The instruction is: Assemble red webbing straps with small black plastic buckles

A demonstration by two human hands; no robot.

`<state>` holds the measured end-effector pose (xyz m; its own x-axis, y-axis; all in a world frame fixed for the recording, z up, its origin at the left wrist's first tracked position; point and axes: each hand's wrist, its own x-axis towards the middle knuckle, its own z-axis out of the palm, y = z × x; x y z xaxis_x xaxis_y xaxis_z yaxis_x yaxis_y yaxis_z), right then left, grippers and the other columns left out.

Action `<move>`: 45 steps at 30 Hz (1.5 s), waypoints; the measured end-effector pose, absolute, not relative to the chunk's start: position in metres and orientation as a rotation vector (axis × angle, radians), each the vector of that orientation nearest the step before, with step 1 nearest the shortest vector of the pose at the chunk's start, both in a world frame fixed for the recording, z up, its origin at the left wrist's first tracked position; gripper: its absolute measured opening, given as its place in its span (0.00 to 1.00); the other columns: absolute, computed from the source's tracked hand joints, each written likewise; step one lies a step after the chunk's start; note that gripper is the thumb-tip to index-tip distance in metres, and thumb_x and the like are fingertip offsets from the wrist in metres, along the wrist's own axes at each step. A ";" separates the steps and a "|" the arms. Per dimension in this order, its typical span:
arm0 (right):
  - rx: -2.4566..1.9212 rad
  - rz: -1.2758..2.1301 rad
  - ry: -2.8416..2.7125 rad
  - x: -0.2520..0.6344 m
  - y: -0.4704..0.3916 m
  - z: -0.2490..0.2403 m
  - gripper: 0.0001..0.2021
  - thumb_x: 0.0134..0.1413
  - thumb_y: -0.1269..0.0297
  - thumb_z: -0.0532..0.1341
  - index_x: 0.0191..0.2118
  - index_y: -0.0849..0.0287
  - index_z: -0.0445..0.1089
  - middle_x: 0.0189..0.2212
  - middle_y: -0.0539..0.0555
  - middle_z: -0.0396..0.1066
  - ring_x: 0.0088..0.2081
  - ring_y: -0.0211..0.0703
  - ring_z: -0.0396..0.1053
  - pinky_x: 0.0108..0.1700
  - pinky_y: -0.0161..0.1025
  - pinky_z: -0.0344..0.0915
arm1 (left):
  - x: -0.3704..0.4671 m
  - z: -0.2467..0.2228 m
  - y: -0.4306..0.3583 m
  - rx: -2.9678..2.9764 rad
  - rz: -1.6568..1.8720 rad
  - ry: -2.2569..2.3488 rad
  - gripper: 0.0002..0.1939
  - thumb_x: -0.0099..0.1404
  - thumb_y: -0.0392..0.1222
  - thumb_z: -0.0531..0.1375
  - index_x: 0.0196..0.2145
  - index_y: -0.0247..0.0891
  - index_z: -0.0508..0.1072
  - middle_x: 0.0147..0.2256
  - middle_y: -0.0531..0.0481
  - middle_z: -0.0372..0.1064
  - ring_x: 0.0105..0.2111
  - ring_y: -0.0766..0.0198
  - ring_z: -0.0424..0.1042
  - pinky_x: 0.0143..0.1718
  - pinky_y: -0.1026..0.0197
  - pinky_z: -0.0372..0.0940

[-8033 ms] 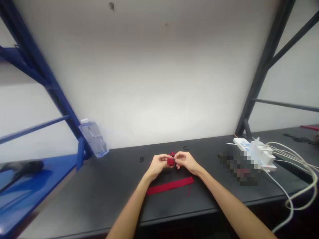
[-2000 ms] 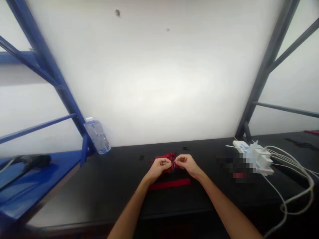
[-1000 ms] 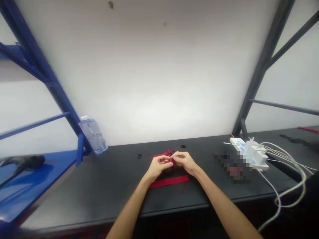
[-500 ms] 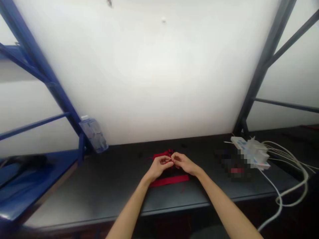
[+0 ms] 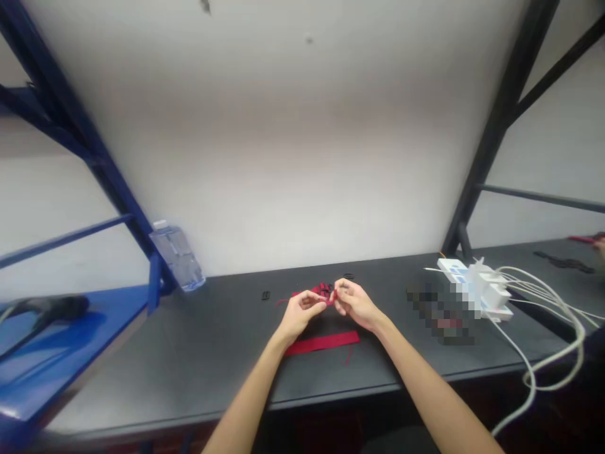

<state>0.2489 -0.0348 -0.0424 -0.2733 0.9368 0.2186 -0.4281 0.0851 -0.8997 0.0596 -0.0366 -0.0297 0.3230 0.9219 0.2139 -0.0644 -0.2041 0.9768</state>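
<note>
Both hands meet over the black tabletop, pinching a narrow red fabric strap [image 5: 329,301] between them. My left hand [image 5: 302,314] has thumb and fingers closed on the strap's left part. A little higher, my right hand [image 5: 353,305] grips its right end with the fingertips. Just behind the fingers lie more red webbing and a black buckle piece [image 5: 326,288], partly covered by the hands. Nearer the front edge, a flat red strip [image 5: 324,342] lies across the table with a loose thread at its right end.
Small black buckles [image 5: 265,295] lie left of and behind the hands. A clear plastic bottle [image 5: 178,255] leans by the blue frame post. At right sit a white power strip [image 5: 475,287], looping cables [image 5: 574,334] and a pixelated patch. Another person's hand [image 5: 601,247] shows at the right edge.
My right hand has risen slightly and drawn a little away from the left, so the red strap now shows between them. The wall looks darker.
</note>
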 end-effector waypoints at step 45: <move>-0.789 1.371 -1.170 0.244 -0.032 -0.057 0.14 0.36 0.61 0.73 0.29 0.64 0.76 0.22 0.55 0.75 0.21 0.38 0.70 0.27 0.36 0.69 | 0.058 -0.036 -0.035 1.562 1.150 0.880 0.22 0.46 0.41 0.72 0.40 0.33 0.79 0.36 0.43 0.78 0.37 0.54 0.75 0.43 0.56 0.67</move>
<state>0.2444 -0.0319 -0.0573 -0.1636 0.9733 0.1611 -0.3118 0.1039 -0.9444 0.0585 -0.0352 -0.0364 0.2923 0.9214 0.2560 0.0065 -0.2696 0.9629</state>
